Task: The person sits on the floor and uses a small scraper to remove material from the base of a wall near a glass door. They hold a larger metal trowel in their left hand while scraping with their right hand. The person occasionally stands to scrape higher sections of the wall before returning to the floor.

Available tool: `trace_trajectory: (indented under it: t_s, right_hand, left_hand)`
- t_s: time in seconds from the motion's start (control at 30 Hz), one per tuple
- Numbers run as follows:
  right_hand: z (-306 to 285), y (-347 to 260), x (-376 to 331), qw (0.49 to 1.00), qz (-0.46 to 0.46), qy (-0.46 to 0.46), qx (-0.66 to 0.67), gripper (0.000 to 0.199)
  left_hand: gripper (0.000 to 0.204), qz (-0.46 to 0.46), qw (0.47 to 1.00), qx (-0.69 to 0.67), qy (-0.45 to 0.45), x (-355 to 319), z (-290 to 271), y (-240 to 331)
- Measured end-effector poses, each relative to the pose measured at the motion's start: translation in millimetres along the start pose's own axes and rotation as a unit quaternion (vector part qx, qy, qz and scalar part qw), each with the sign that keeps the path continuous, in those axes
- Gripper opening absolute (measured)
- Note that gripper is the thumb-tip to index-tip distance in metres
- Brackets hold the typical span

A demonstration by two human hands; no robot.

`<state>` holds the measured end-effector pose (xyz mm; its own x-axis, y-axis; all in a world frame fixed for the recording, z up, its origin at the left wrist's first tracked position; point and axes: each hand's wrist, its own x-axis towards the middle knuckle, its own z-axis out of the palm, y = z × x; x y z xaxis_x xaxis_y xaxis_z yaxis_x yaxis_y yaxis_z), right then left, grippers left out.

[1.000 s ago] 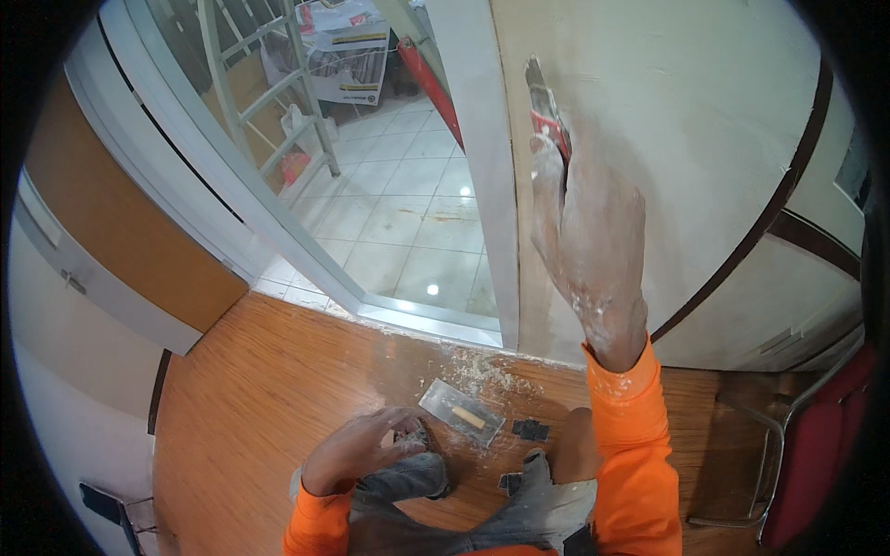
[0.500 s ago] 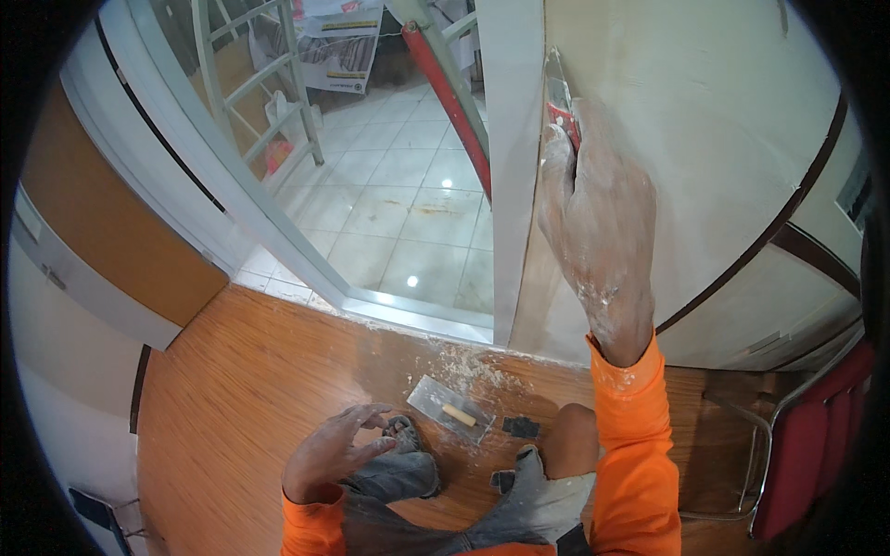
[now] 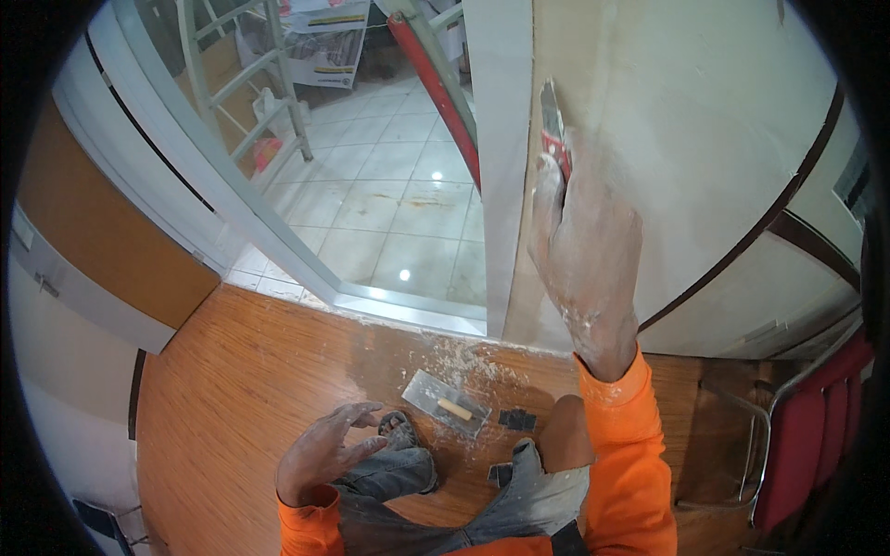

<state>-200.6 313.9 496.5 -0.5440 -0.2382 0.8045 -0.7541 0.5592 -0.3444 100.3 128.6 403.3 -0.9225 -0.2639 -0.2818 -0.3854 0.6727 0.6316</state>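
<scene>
Dusted white, my right hand (image 3: 593, 246) grips a putty knife (image 3: 553, 125) by its red handle. The narrow blade points up along the edge of the cream wall (image 3: 686, 148), beside the white door frame (image 3: 499, 176). Whether the blade touches the wall, I cannot tell. Low in the picture, over my bent leg, my left hand (image 3: 329, 449) is empty with its fingers apart. A flat steel trowel (image 3: 447, 405) with a pale wooden handle lies on the wood floor, and a dark scrap of sandpaper (image 3: 517, 420) lies right of it.
White scrapings (image 3: 473, 366) litter the floor below the frame. Through the glass, a metal ladder (image 3: 246, 88) and a red-edged pole (image 3: 436, 97) stand on white tiles. A red chair (image 3: 811, 435) is at the right; an open brown door panel (image 3: 102, 195) is at the left.
My right hand and the putty knife have moved a little down the wall edge. The left hand stays open in nearly the same place. The view has shifted slightly.
</scene>
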Motion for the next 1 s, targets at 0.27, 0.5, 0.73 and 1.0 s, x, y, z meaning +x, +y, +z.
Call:
trace_trajectory:
  t_s: [0.27, 0.5, 0.73, 1.0]
  right_hand:
    - [5.6, -3.4, 9.3, 1.0, 0.008, 0.009, -0.004, 0.018]
    - [-0.5, -1.8, -11.8, 0.995, 0.055, -0.087, -0.011, 0.019]
    - [1.4, -4.2, 8.3, 1.0, -0.001, 0.01, -0.012, 0.019]
    - [-7.0, -10.3, -11.6, 0.983, 0.115, -0.139, -0.016, 0.018]
  left_hand:
    - [0.058, 0.021, 1.0, -0.011, 0.008, 1.4, -1.8, 5.4]
    - [0.057, 0.023, 1.0, -0.009, 0.007, 1.4, -3.8, 3.9]
    - [0.057, 0.006, 1.0, -0.008, -0.002, 1.9, -6.8, 12.9]
    - [0.057, 0.006, 1.0, -0.009, 0.001, 0.2, -9.2, 8.0]
